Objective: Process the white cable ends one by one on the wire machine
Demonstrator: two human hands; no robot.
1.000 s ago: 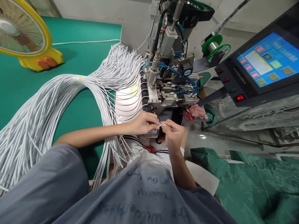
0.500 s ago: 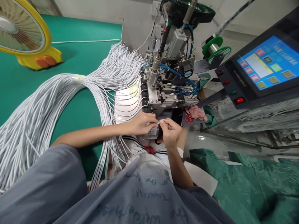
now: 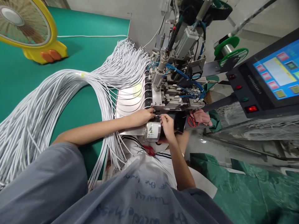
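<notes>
At the front end of the metal machine [image 3: 163,98], my left hand [image 3: 144,116] is closed, its fingertips pinching the end of a white cable beside the row of black holders [image 3: 148,90]. Just right of it, my right hand [image 3: 167,123] is closed in a pinch on the small tip of that cable. A short gap separates the two hands. White cables [image 3: 130,65] run from the green table into the holders, over a pale plate [image 3: 123,107]. Below the hands sits a metal cylinder with a white label [image 3: 153,130].
A yellow fan [image 3: 52,34] stands on the green table [image 3: 77,109] at the left. At the right are a touchscreen panel [image 3: 280,71], a green spool [image 3: 230,51], red scissors [image 3: 192,121] and a pink cloth [image 3: 202,117]. Green sheeting [image 3: 245,186] lies lower right.
Both hands have moved up and closer to the machine's holders, and the labelled cylinder is now more exposed. The camera view has shifted slightly, so the machine and panel appear further right.
</notes>
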